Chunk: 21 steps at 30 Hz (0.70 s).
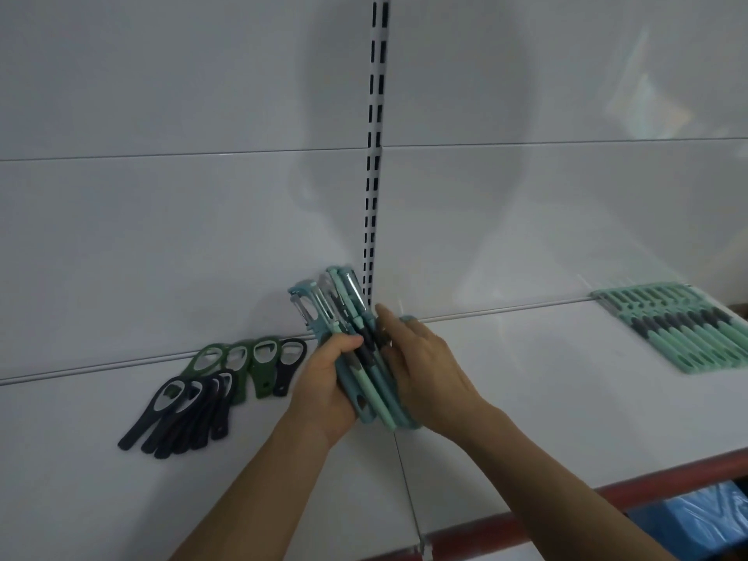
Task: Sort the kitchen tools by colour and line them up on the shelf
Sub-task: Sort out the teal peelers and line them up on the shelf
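A bundle of teal and mint peelers (344, 313) is held upright over the white shelf (526, 378), near the slotted upright. My left hand (328, 382) grips the bundle around its handles from the left. My right hand (421, 366) presses against the bundle from the right, fingers spread over the handles. A neat row of mint green peelers (684, 330) lies flat at the shelf's far right. Green bottle openers (243, 358) and dark navy bottle openers (182, 415) lie in a loose fan at the left.
A slotted metal upright (374, 155) runs up the white back panel. The shelf's front edge has a red strip (566, 504). Blue packaging (696, 520) shows below the shelf at lower right.
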Available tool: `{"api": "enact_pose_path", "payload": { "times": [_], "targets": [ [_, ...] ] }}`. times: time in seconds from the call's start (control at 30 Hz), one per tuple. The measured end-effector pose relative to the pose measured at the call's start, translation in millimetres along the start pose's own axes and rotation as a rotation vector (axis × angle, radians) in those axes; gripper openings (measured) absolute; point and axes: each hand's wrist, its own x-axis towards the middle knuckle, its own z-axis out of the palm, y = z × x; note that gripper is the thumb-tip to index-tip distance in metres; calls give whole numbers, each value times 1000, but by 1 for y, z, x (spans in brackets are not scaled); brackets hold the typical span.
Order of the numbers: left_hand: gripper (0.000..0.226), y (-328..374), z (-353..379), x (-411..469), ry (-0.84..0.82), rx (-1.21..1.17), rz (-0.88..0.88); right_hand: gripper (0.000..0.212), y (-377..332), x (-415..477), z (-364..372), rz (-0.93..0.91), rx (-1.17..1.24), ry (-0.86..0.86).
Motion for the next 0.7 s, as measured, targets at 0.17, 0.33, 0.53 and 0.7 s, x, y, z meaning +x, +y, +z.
{"api": "enact_pose_path", "payload": {
  "times": [0.17, 0.33, 0.53, 0.7],
  "targets": [
    [36, -3, 10, 3, -23, -28, 31, 14, 1, -3, -19, -40, 182, 2],
    [47, -14, 29, 7, -85, 42, 62, 58, 12, -5, -39, 28, 140, -142],
    [62, -36, 52, 23, -133, 170, 144, 16, 45, -12, -77, 146, 355, -109],
    [39, -57, 83, 31, -153, 189, 200, 27, 61, -23, -97, 257, 686, 13]
  ]
}}
